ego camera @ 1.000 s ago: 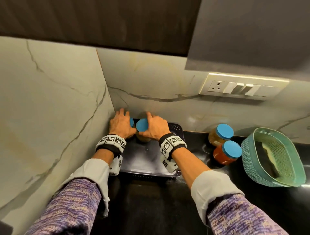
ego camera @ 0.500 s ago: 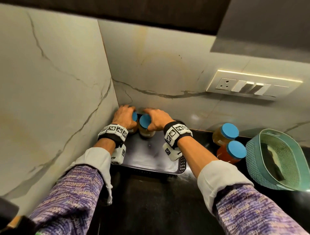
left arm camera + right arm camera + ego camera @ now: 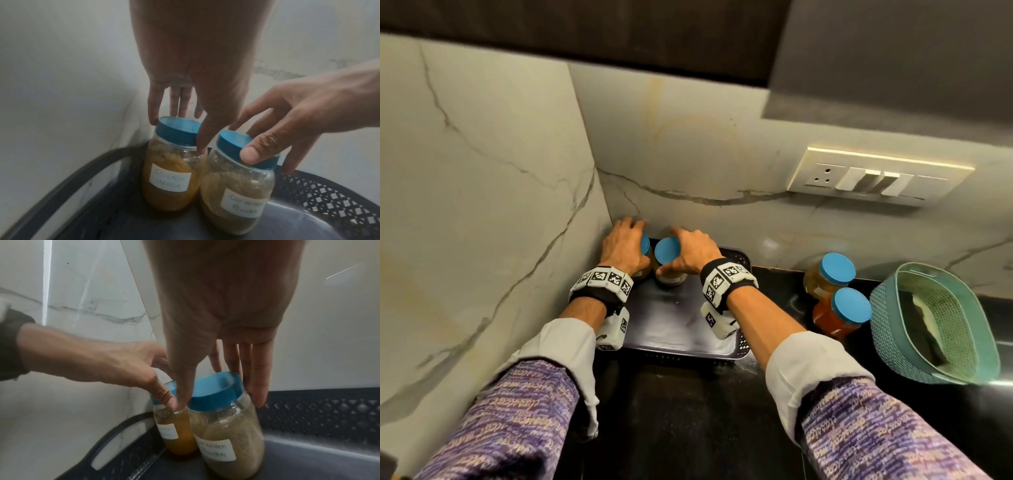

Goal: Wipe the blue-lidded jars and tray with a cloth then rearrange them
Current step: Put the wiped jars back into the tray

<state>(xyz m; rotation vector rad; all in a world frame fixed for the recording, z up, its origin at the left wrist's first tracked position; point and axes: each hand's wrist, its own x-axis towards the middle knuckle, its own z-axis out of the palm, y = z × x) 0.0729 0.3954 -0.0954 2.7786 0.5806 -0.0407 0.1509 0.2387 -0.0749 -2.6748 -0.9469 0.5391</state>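
Two blue-lidded jars stand side by side in the far left corner of the dark tray (image 3: 681, 329), against the marble walls. My left hand (image 3: 633, 246) grips the lid of the orange-spice jar (image 3: 170, 178), thumb in front and fingers behind. My right hand (image 3: 685, 250) grips the lid of the tan-powder jar (image 3: 236, 194), its thumb (image 3: 251, 154) on the lid's rim. In the right wrist view the right hand (image 3: 221, 394) straddles the tan jar (image 3: 230, 434), with the tray's lattice wall (image 3: 329, 410) behind. No cloth is in either hand.
Two more blue-lidded jars, a yellow one (image 3: 837, 269) and a red one (image 3: 851, 306), stand on the black counter right of the tray. A green mesh basket (image 3: 887, 335) with a cloth-like item sits further right. A switch plate (image 3: 876, 178) is on the back wall.
Both hands stay on the two jar lids in the tray's corner. The head view has shifted slightly; the jars show no clear movement.
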